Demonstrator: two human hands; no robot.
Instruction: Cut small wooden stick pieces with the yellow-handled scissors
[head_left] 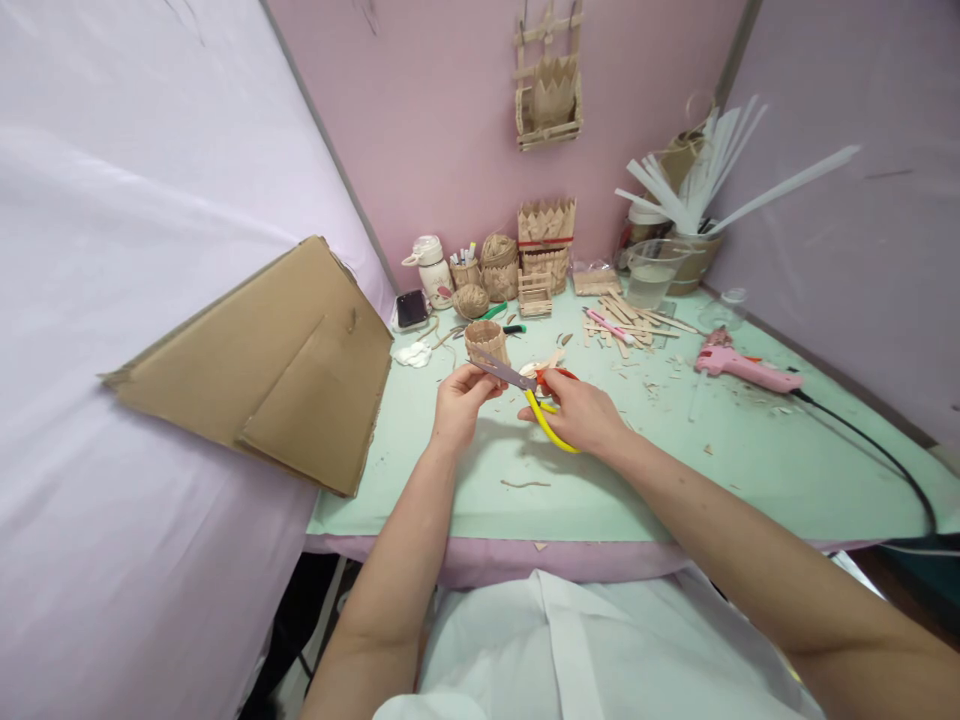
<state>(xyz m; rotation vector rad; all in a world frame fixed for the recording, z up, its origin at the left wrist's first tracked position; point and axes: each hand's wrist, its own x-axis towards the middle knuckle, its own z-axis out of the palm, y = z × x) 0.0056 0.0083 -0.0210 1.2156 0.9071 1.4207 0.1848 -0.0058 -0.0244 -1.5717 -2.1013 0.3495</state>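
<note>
My right hand (pixel 589 412) grips a pair of scissors (pixel 501 370) with one yellow and one red handle. Their grey blades point left, reaching to the fingers of my left hand (pixel 459 408). Those left fingers are pinched together at the blades; whatever is between them is too small or hidden to make out. Just behind the blades stands a small round cup of wooden craft sticks (pixel 484 335), its lower part partly covered. A small white round item (pixel 534 374) lies behind the scissors, mostly hidden by my right hand.
A pink glue gun (pixel 750 368) with a black cord lies at right. Craft sticks (pixel 611 322) are scattered near a clear measuring cup (pixel 651 278). Twine balls (pixel 471 301) and a white bottle (pixel 431 272) line the back. Folded cardboard (pixel 300 350) leans at left.
</note>
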